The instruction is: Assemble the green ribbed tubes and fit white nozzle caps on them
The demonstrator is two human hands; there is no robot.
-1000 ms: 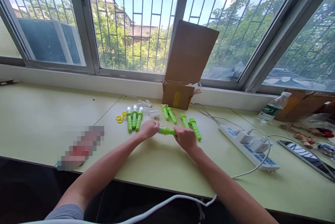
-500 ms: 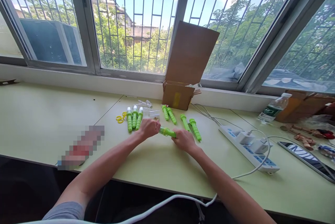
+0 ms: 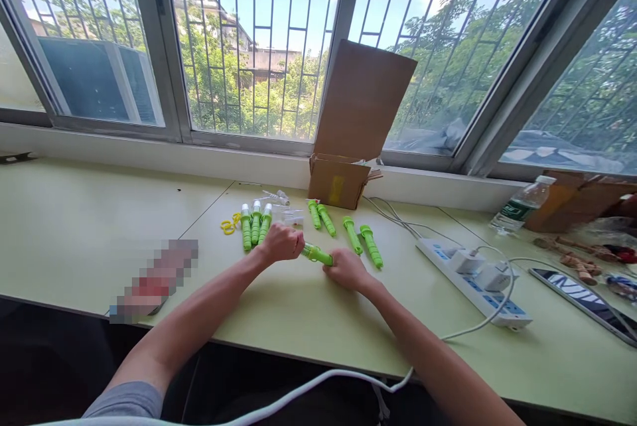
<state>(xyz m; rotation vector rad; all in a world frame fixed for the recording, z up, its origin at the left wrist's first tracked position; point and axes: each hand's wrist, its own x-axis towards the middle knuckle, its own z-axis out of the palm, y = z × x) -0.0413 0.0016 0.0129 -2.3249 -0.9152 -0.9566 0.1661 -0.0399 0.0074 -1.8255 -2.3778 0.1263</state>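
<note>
A green plastic tube with a clear end (image 3: 316, 253) spans the gap between my two hands. My left hand (image 3: 283, 243) is closed round its clear end, which is mostly hidden in the fist. Round the green end, my right hand (image 3: 348, 269) is wrapped too. Just beyond my left hand lie several ribbed green tubes with clear tops (image 3: 256, 223), side by side. Past my right hand are two green tubes without clear tops (image 3: 371, 247), and another pair of green tubes (image 3: 326, 220) rests nearer the box.
Yellow scissors (image 3: 229, 224) and clear plastic pieces (image 3: 288, 215) lie beyond the left hand. An open cardboard box (image 3: 334, 182) stands by the window. To the right are a white power strip (image 3: 472, 286) with cables, a water bottle (image 3: 522, 206) and a phone (image 3: 587, 301).
Both hands have shifted very slightly left, still gripping the same green tube. The things on the table have stayed where they were.
</note>
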